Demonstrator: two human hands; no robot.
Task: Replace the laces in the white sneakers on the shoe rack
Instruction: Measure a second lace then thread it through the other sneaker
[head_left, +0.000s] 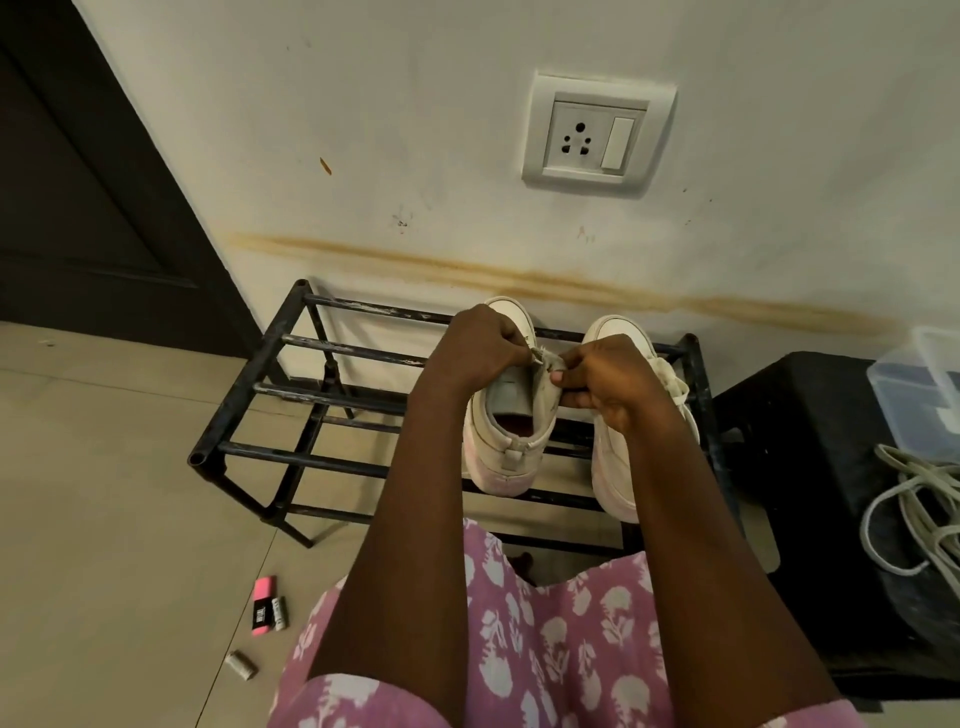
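White canvas up front: 2 sneakers sit on the top bars of the black metal shoe rack (291, 395), toes to the wall, heels toward us, so each long axis runs straight away from us. On writing, we get little: the dark sleeve on the pink eraser (262, 605) on the floor carries print too small to read, and so does the battery (279, 613) beside it.

Both hands are on the left sneaker (506, 431). Our left hand (483, 343) is curled tight, fingertips pinching the frayed edge of the upper near the eyelets. Our right hand (608, 379) pinches the opposite flap, thumb and fingers folded over it. Whether a lace end sits between those fingers, we cannot tell.

Much of the right sneaker (613, 332) hides behind the right forearm, with a bit of lace showing at its side. Loose pale laces (909, 499) lie on the black stool (805, 441), cut off by the frame edge, as is the clear plastic box (924, 389).
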